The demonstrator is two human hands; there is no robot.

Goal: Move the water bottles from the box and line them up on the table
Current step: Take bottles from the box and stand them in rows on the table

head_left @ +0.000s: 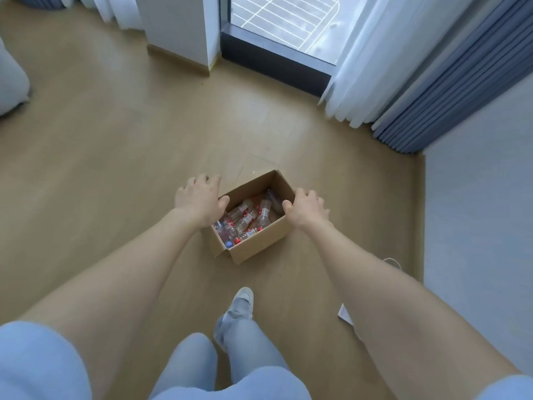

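An open brown cardboard box (261, 246) stands on the wooden floor ahead of my feet. Inside it lie several clear plastic water bottles (245, 219) with red labels and caps, piled on their sides. My left hand (199, 201) grips the box's left wall, thumb over the rim and fingers down the outside. At the right wall my right hand (306, 208) holds on the same way, its thumb hooked over the rim. Both arms stretch down from the bottom corners of the view.
My foot in a light shoe (241, 301) is just behind the box. A white wall (476, 241) stands to the right, with blue and white curtains (403, 82) and a glass door (277, 27) beyond. A white paper (344, 314) lies on the floor.
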